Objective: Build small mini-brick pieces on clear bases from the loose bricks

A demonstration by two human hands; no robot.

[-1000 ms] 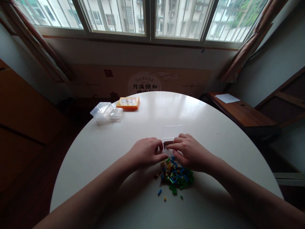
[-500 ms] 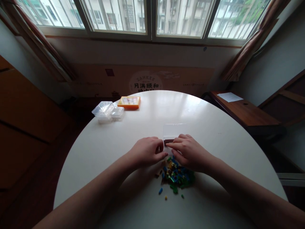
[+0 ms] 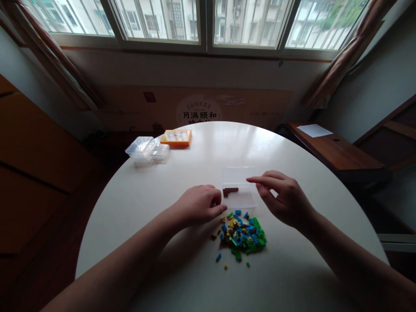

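A clear plastic box (image 3: 242, 200) lies in front of me with its transparent lid (image 3: 237, 174) folded back. Inside, at the left, sit dark brown building bricks (image 3: 231, 190) in a short row. Beside the box's left edge rests my left hand (image 3: 199, 206), fingers curled and thumb held apart, its tip at the near left corner. Over to the right, my right hand (image 3: 284, 197) is raised with index finger stretched out and thumb apart; nothing shows in it. Just nearer than the box lies a heap of small blue, green, yellow and brown bricks (image 3: 243, 236).
Stray bricks, including a blue one (image 3: 218, 258), lie around the heap. At the far left of the round white table (image 3: 130, 208) stand clear plastic containers (image 3: 141, 147) and an orange box (image 3: 176, 138). A wooden side table (image 3: 344, 149) with paper is at right.
My right hand has lifted off the brown bricks in the box and moved right, uncovering the box. My left hand has stayed at the box's left edge.
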